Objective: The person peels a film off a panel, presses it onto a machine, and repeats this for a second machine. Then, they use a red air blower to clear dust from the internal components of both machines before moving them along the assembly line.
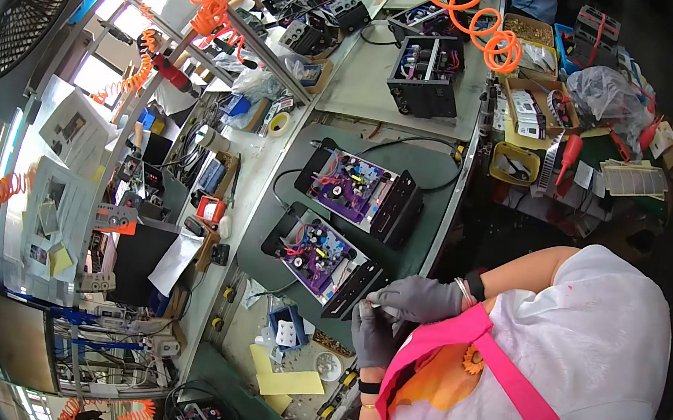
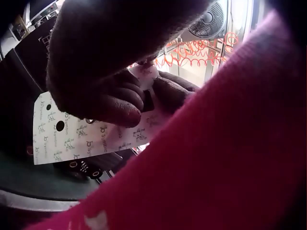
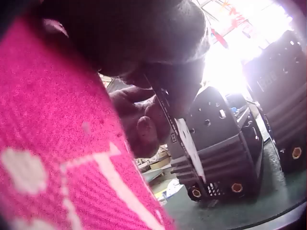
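Both hands wear grey gloves and meet in front of the person's chest, beside the nearer of two black machine housings. A thin panel sticker (image 2: 98,143), its white backing printed with repeated logos and cut with round holes, is between them. My left hand (image 1: 371,339) pinches the sticker with bent fingers. The right hand (image 1: 420,298) grips its upper part, fingers close to the left ones. Edge-on in the right wrist view, the sticker (image 3: 191,148) shows a dark face and white backing. The near housing (image 1: 356,289) and far housing (image 1: 404,215) hold purple circuit boards.
The housings lie on a green mat (image 1: 423,260). Left of the hands are a blue bin (image 1: 285,319), yellow paper (image 1: 290,383) and a small white dish (image 1: 328,367). Another black unit (image 1: 424,86) stands farther up the bench. Orange coiled hoses (image 1: 494,48) hang overhead.
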Tool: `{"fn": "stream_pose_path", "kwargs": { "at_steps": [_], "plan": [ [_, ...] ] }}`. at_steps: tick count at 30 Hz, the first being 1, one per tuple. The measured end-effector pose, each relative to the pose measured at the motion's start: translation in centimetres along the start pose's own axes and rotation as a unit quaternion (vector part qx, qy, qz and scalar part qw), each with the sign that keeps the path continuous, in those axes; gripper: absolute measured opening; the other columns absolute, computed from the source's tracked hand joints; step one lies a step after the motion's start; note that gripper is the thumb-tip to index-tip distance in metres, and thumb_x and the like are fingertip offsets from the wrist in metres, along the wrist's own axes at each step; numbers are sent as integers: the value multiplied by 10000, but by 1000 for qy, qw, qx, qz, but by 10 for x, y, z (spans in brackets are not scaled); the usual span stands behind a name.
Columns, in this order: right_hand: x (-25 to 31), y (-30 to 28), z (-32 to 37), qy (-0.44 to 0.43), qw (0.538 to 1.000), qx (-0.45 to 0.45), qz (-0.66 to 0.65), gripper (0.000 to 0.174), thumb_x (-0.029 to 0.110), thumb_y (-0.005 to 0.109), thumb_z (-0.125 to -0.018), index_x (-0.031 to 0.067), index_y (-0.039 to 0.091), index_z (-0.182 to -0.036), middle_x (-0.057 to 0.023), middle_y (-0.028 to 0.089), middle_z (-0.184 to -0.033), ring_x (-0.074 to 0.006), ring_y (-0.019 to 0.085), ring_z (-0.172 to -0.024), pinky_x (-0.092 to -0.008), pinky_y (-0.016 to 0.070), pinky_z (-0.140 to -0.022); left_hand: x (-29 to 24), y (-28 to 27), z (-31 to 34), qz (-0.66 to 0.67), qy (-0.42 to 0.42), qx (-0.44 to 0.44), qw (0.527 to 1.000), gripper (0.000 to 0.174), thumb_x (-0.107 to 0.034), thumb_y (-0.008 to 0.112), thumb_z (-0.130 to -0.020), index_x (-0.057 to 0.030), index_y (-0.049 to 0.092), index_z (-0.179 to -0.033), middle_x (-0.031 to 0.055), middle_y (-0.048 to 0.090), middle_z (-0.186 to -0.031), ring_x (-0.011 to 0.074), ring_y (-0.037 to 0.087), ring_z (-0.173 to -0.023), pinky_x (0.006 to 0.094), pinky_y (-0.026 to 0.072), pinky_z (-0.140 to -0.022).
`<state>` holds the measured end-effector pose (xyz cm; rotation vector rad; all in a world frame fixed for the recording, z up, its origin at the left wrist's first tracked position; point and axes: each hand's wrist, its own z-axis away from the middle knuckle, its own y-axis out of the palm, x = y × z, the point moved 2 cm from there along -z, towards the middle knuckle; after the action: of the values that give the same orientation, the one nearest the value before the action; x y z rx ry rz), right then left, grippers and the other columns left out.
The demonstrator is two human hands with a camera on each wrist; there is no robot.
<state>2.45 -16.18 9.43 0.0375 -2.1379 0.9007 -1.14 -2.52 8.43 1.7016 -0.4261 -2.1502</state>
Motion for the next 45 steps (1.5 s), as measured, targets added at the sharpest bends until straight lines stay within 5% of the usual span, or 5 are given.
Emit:
{"fn": "stream_pose_path", "kwargs": {
  "at_steps": [11, 17, 22, 26, 45],
  "plan": [
    [22, -4, -9, 0, 999, -28, 18, 335, 114, 537, -825, -14, 552, -1134, -141, 634, -925, -309, 616, -828, -372, 509, -688, 1, -5, 6, 58, 79, -7, 995, 246, -297, 550, -931, -52, 538, -919, 47, 593, -885, 128, 547, -870, 289, 441, -805],
    [20, -2, -9, -12, 999, -41, 14, 324, 127, 522, -843, -17, 554, -1132, -145, 631, -950, -305, 611, -856, -375, 507, -701, 11, -8, 5, 44, 118, -21, 992, 249, -306, 513, -948, -70, 525, -869, 34, 592, -842, 130, 550, -821, 281, 447, -763],
    [25, -6, -7, 2, 999, 13, 34, 377, 125, 554, -856, 8, 516, -1212, -138, 627, -994, -307, 616, -856, -375, 510, -711, 10, -9, 7, 73, 102, 0, 992, 216, -265, 495, -958, -58, 535, -913, 56, 594, -922, 144, 554, -875, 303, 453, -802],
    [22, 0, -5, -13, 999, -32, 21, 355, 129, 552, -862, 8, 530, -1195, -139, 629, -959, -306, 617, -827, -372, 509, -690, 12, -10, 10, 81, 111, 10, 991, 213, -252, 487, -961, -46, 538, -955, 77, 589, -985, 157, 555, -915, 318, 452, -833],
    [30, 6, -10, -23, 999, 28, 16, 380, 145, 543, -836, 3, 516, -1188, -139, 619, -965, -316, 600, -907, -381, 500, -747, 4, -13, 18, 39, 122, -36, 991, 319, -315, 466, -957, -14, 541, -881, 61, 609, -897, 152, 576, -866, 305, 467, -805]
  ]
}}
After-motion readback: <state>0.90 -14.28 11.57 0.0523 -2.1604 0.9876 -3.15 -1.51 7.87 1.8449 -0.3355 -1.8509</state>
